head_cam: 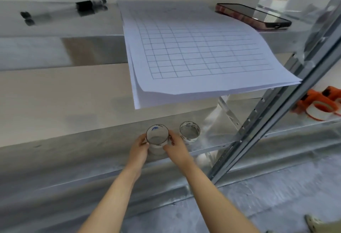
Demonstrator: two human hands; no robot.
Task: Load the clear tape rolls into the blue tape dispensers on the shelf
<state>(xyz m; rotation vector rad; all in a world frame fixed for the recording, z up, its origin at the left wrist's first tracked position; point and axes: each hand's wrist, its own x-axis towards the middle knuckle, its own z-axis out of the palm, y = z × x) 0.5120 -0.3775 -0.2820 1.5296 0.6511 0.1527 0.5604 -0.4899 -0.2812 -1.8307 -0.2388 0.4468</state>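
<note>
Low in the centre of the frame, the left hand (138, 148) and right hand (176, 149) clasp a clear tape roll (157, 140) between them on the metal shelf (73, 151). Its core is white with a blue mark inside the rim. A second clear roll (189, 132) lies just right of it, apart.

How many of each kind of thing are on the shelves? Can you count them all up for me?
Clear tape rolls: 2, one held between the left hand and right hand, one beside it
Orange tape dispensers: 2
Pens: 2
Phone: 1
Stack of grid paper: 1
Total: 8
</note>
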